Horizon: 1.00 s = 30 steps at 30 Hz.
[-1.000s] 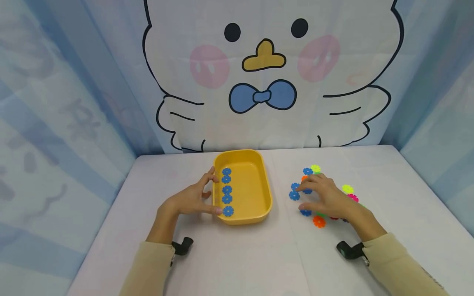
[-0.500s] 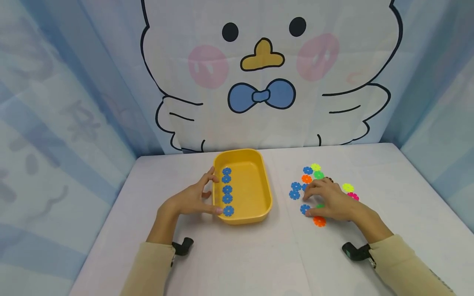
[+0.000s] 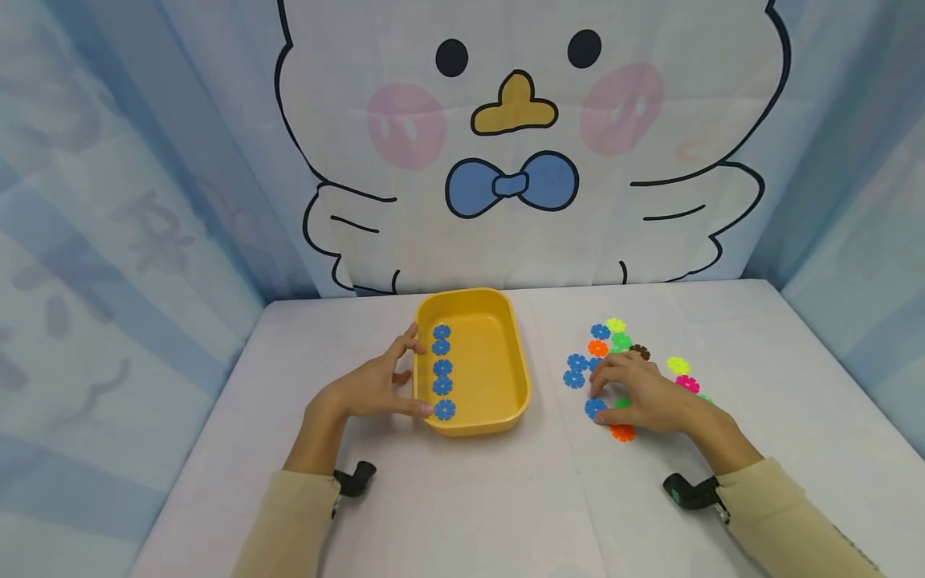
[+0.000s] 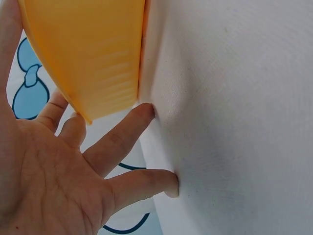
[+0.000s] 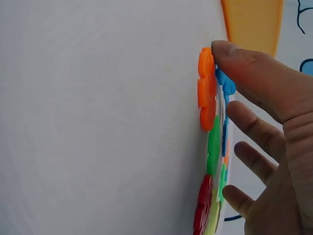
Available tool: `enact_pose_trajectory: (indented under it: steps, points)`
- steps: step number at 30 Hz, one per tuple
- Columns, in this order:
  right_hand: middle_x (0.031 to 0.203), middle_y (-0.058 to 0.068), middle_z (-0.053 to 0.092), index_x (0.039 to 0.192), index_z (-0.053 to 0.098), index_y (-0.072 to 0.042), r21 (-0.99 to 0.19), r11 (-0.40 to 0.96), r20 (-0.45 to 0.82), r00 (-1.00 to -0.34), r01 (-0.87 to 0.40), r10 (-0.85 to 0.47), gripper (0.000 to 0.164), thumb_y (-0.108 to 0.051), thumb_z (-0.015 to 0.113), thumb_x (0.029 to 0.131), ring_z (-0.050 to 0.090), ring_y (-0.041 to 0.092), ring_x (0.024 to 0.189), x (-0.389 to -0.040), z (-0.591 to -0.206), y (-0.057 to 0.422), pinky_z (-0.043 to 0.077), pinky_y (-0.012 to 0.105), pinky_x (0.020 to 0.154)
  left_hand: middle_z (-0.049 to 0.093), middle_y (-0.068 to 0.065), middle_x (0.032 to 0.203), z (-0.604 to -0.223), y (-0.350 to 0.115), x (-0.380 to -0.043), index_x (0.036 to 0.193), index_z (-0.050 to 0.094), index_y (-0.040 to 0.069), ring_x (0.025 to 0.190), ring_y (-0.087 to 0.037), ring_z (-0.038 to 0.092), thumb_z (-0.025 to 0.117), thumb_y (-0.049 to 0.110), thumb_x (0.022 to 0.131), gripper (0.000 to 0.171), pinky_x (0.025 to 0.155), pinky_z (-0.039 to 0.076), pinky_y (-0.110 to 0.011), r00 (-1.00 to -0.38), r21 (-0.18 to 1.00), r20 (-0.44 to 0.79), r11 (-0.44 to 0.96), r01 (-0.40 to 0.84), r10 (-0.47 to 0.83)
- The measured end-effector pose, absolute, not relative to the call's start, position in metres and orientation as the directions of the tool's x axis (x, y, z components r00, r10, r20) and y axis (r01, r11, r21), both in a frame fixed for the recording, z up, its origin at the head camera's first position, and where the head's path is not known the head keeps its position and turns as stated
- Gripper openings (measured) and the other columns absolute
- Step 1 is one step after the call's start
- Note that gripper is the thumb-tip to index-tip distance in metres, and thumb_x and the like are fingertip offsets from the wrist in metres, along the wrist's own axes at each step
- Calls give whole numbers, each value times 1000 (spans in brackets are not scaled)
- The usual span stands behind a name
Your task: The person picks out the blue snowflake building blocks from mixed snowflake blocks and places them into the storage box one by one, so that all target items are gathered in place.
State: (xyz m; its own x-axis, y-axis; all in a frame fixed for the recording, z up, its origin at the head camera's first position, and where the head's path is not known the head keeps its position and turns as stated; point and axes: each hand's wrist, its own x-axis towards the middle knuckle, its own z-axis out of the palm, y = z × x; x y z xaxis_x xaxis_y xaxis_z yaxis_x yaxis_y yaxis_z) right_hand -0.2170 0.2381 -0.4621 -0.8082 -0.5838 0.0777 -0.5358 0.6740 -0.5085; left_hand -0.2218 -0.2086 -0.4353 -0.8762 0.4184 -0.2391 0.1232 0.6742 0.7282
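Five-odd blue notched plastic discs, several in one column, lie along the left side of a yellow tray (image 3: 491,353); one is the near blue disc (image 3: 444,410). My left hand (image 3: 372,389) holds the tray's left rim, thumb at the near corner and fingertips farther back. In the left wrist view two fingers touch the table below the tray's wall. On the right, my right hand (image 3: 643,393) pinches a blue disc (image 3: 595,407) by its edges between thumb and index finger. Its other fingers are spread over the pile, hiding some discs.
Loose notched discs lie around the right hand: an orange disc (image 3: 623,433), a brown disc (image 3: 640,352), a pink disc (image 3: 687,384), a yellow disc (image 3: 678,365) and several others. More blue discs (image 3: 575,370) lie at its left. A printed curtain (image 3: 506,249) stands behind the table.
My right hand has drawn back a little to the right and closed its thumb and index finger in on a blue disc. The left hand and tray stay put.
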Motion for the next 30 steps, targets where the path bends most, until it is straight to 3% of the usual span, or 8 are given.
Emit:
enact_pose_trajectory:
  steps: [4,10,23,30]
  points:
    - [103,-18,64,100,68,-31,-528,665,47,-800,-529,-599,27,-25,88,82,48,19,112,-216,-461,236,43,47,92,-7,13,173,-435,-208,-223,148,33,25,138,-36,54,90,47,77,93,115,41,-56,-874,731,-238,671,126,424]
    - [100,-16,66,111,72,-25,-516,646,44,-771,-562,-635,26,-24,83,88,54,13,98,-213,-459,237,51,32,81,-7,12,173,-435,-208,-223,147,33,24,138,-37,54,90,46,77,93,115,42,-55,-871,738,-234,663,130,431]
    - [95,-19,61,120,78,-27,-420,680,-4,-748,-601,-664,31,-26,81,89,47,9,95,-211,-458,233,42,30,78,-7,13,173,-436,-208,-222,148,33,24,138,-37,53,89,46,78,93,115,40,-57,-872,737,-238,664,124,428]
    - [92,-20,59,122,77,-26,-381,722,-51,-767,-577,-640,35,-32,83,88,48,10,98,-210,-453,231,42,36,83,-7,14,173,-435,-207,-222,148,33,25,139,-36,53,90,46,77,93,116,40,-57,-876,735,-246,669,110,414]
